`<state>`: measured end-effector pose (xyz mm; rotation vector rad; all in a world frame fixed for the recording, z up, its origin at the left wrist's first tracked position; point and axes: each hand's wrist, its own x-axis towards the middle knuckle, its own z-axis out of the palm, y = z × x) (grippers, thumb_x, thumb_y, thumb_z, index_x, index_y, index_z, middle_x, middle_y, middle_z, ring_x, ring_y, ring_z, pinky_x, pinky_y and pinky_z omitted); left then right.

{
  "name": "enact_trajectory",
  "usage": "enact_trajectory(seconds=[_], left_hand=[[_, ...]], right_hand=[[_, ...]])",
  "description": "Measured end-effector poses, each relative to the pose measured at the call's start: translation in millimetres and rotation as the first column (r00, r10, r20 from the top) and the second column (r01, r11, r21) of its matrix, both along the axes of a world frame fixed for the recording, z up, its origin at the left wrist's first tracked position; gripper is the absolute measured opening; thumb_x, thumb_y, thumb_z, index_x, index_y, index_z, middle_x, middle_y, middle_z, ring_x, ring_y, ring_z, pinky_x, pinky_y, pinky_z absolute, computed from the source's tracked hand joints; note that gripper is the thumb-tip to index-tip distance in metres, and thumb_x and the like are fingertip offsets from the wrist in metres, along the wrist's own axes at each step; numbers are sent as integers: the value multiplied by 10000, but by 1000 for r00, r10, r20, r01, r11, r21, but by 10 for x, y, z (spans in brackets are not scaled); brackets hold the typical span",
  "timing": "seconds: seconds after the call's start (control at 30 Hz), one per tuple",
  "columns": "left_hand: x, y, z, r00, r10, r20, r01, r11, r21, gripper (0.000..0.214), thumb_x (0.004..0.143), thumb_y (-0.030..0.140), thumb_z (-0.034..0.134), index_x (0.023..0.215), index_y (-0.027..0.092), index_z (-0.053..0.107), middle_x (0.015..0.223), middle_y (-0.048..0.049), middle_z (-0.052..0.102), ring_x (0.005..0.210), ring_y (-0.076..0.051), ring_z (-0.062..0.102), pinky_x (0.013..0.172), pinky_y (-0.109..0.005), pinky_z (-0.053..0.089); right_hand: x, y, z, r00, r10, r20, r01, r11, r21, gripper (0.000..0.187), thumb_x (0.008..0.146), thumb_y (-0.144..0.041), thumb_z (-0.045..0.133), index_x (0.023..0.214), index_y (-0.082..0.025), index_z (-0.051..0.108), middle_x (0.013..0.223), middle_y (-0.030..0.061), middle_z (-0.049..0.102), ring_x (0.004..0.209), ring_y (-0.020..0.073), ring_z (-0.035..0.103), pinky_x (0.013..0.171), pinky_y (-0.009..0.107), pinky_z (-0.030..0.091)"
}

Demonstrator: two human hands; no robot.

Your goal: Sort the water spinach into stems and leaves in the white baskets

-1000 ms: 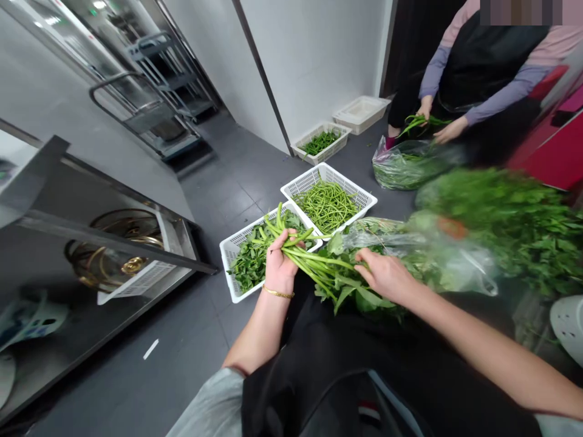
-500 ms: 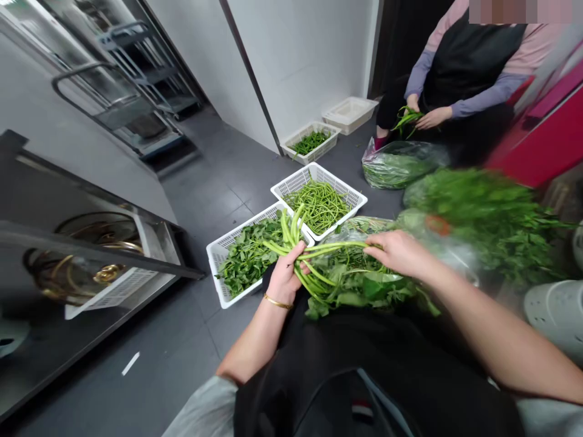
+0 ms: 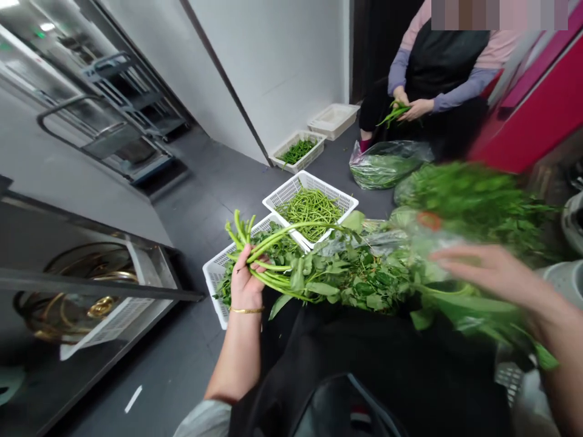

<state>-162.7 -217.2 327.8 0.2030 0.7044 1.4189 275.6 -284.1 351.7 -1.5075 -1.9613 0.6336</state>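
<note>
My left hand [image 3: 246, 285] is closed around a bunch of thick green leafy stems [image 3: 239, 230], whose cut ends point up and whose leaves trail to the right. To the right, my right hand [image 3: 496, 270] is smeared by motion, over blurred large leaves [image 3: 478, 309]; whether it grips any stem cannot be made out. Between the hands, across my lap, lies a heap of leafy greens [image 3: 373, 285]. Behind my left hand stands a white basket [image 3: 210, 294] of leaves, partly covered. Touching it, a second white basket [image 3: 347, 207] holds thin green stem pieces [image 3: 310, 209].
Opposite sits a person [image 3: 449, 60] holding long green pods, behind a clear bag [image 3: 387, 167] of greens. Feathery greens [image 3: 478, 200] are heaped at right. Two pale baskets [image 3: 314, 159] [image 3: 334, 121] stand by the wall. At left are a metal shelf [image 3: 100, 285] and a trolley [image 3: 109, 145].
My left hand has moved left with the stems. My right hand has let go of the long stem it pinched and swung right, away from the bunch. The view has shifted slightly.
</note>
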Motion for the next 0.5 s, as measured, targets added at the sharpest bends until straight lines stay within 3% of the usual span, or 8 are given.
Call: enact_trajectory(seconds=[0.1,0.23,0.3,0.37,0.5], left_hand=[[-12,28,78,1000,12,-7,-12,999,34,245,866,207,532,639,140,467,478,59,415,366,-12,389,354,-97,330],[80,-2,204,1000,6,-23,-5,999,54,257,904,224,468,663,137,473,499,48,435,366,-9,398,354,-87,332],[137,-38,249,999,-32,-25,33,998,45,273,910,234,454,655,137,464,495,47,428,361,-11,394,352,-91,337],[167,-67,267,997,-68,-21,69,997,30,276,903,242,466,648,138,454,499,44,429,362,-10,396,354,-90,341],[104,-56,235,998,-34,-51,34,999,5,245,885,217,498,659,139,443,517,46,435,371,-5,401,355,-86,329]], right_hand=[[-435,84,-94,998,20,64,-13,994,-105,214,826,-382,558,862,-260,730,866,30,734,720,230,679,667,353,537],[-1031,466,-72,991,-47,127,42,998,39,321,879,-343,507,1114,-187,659,1099,79,686,970,243,650,871,389,493],[-1226,678,-23,981,-50,185,37,997,72,363,890,-351,498,1162,-149,629,1100,120,679,968,257,646,852,391,490],[-1326,836,6,965,-30,260,13,998,66,322,899,-341,485,1074,-141,666,999,128,702,893,254,656,781,367,497],[-1281,885,-76,920,91,381,-114,993,37,286,909,-310,464,881,-155,702,839,98,704,771,209,647,673,300,474]])
